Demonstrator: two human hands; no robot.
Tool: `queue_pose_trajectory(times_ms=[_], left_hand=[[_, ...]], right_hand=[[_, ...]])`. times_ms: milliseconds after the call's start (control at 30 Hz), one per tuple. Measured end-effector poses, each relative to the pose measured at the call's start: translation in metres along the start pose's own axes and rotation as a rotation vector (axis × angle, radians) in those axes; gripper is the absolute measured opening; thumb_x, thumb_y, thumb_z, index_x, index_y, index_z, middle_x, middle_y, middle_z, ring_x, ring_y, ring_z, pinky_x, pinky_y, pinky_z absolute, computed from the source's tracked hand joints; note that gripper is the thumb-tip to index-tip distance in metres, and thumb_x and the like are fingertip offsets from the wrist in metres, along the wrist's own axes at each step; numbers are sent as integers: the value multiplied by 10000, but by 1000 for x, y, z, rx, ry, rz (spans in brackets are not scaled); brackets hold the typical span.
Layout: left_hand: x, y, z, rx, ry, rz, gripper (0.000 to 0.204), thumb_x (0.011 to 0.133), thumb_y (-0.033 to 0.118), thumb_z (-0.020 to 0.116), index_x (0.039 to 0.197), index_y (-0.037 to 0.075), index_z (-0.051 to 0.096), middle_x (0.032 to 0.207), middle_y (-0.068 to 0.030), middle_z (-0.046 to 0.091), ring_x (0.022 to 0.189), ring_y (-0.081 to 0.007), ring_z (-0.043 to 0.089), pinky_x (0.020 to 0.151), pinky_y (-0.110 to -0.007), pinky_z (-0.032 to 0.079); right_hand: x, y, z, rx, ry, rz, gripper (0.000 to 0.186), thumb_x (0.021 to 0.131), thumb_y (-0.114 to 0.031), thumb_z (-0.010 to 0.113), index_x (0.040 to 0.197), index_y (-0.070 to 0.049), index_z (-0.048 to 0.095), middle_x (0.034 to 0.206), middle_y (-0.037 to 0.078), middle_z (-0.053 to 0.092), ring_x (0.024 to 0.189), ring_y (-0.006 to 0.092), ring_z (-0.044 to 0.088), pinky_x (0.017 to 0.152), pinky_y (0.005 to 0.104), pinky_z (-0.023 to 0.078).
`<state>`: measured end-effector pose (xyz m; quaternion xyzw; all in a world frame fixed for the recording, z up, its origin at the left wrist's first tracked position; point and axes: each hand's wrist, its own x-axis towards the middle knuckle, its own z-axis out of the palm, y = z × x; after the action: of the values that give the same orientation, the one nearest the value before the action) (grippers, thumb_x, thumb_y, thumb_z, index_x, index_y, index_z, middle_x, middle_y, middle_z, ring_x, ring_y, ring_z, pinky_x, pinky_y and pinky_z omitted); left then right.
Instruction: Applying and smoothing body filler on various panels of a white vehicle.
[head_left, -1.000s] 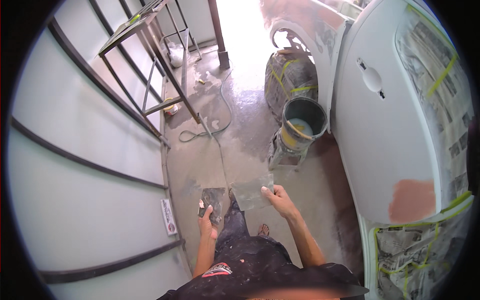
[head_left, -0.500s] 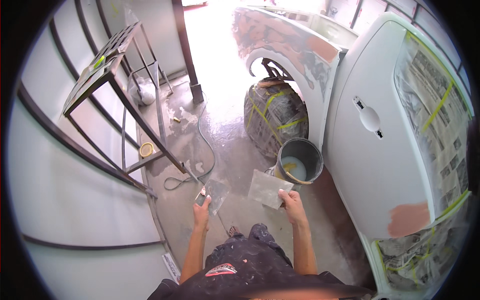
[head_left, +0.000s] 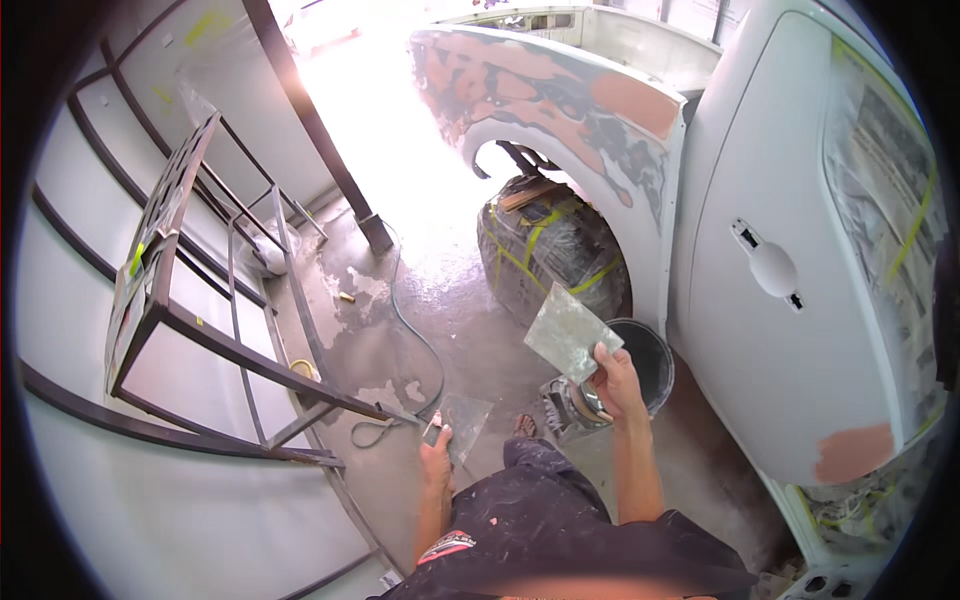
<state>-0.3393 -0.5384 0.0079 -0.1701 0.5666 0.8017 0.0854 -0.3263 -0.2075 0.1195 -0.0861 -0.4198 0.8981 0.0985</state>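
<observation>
My right hand (head_left: 618, 382) grips the lower right corner of a flat, square grey-green sheet (head_left: 570, 328) with pale smears, its thumb on top. That sheet is raised in front of the covered wheel, beside a dark bucket (head_left: 655, 362) that my hand partly hides. Lower and to the left, my left hand (head_left: 435, 465) is closed on a thin see-through sheet (head_left: 468, 425), with a small dark piece at the thumb. The clear sheet hangs over the floor near the foot of a metal rack. What the sheets are exactly, I cannot tell.
On the right stands a pale vehicle door (head_left: 740, 190), its window masked. Ahead is a wheel-arch panel (head_left: 550, 85) with reddish patches, above a plastic-wrapped wheel (head_left: 550, 245). A metal rack (head_left: 265, 360) stands left; a hose (head_left: 415, 335) lies across the floor.
My right hand has lifted the grey-green sheet up and to the right, now partly in front of the bucket. My left hand sits lower and further right. The whole view has turned and tilted.
</observation>
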Motion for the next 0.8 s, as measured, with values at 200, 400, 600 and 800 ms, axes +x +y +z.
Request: queue_pose_trajectory(times_ms=[200,400,600,800], left_hand=[[72,7,36,53,52,30,392,899,63,646,1272,-41,588,1178,-75,646,1045,-170,621,917,-304,484],[144,36,94,5,5,21,359,902,107,660,1238,-15,622,1127,-56,658,990,-147,621,874,-289,481],[207,40,166,217,-241,-186,305,907,119,659,1190,6,646,1034,-28,679,920,-124,630,823,-282,491],[281,35,241,358,-586,-328,320,921,117,646,1222,9,645,1049,-17,675,931,-112,616,842,-280,481]], right_hand=[[99,-20,5,-59,-27,-23,348,1007,-238,552,1201,45,611,1010,115,723,811,214,716,671,372,601],[150,-46,-14,-111,-122,-142,289,889,-80,717,1163,-18,652,954,90,722,844,237,721,782,396,615],[146,-49,-51,19,167,-236,449,847,-68,762,1263,-91,595,1117,41,677,1051,218,670,911,418,569],[178,-87,-41,-14,482,-468,412,902,-186,721,1276,-99,572,1075,58,681,919,221,697,705,366,612]])
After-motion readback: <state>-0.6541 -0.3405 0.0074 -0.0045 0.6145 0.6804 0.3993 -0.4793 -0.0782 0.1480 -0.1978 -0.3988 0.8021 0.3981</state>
